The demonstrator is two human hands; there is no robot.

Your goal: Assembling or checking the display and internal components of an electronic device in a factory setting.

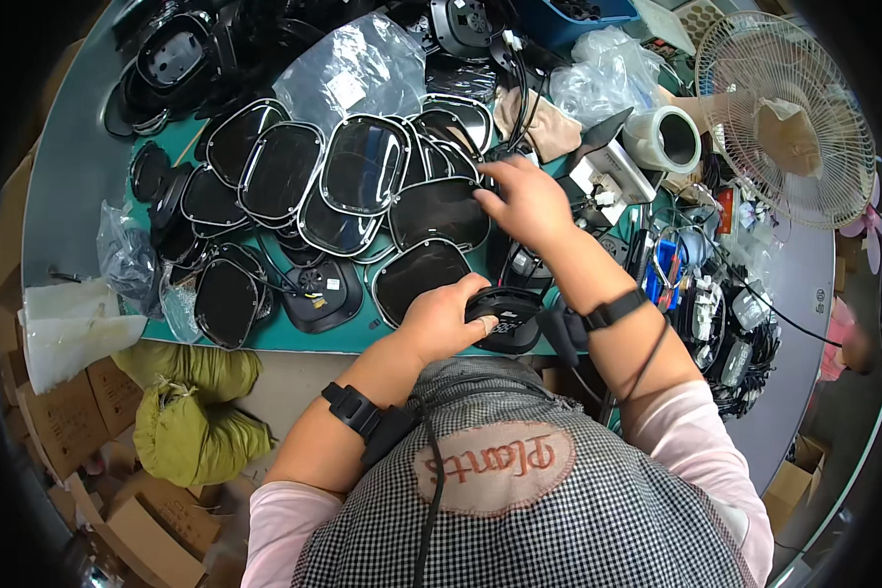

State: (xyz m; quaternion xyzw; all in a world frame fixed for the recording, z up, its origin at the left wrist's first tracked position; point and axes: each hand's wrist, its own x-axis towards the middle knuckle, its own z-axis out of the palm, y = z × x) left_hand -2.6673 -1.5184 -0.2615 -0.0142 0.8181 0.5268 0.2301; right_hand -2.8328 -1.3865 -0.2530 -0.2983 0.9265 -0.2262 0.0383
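At the table's near edge my left hand [447,319] is closed round the rim of a rounded black plastic housing [508,312]. A glossy black panel with a silver rim [419,277] lies just beyond that hand. My right hand [531,203] reaches over the middle of the table, thumb and forefinger apart. Its thumb tip is at the right edge of another black panel [439,214]; whether it touches cannot be made out. Several similar silver-rimmed panels [282,171] overlap in a pile to the left. The right hand's other fingers are partly hidden.
Clear plastic bags [353,69] lie behind the pile. A roll of film [664,140] and a wire fan [784,118] stand at the right, with cable bundles [715,328] nearer. A backless black housing with wires [314,294] rests at the left. Green sacks [191,421] sit below the table.
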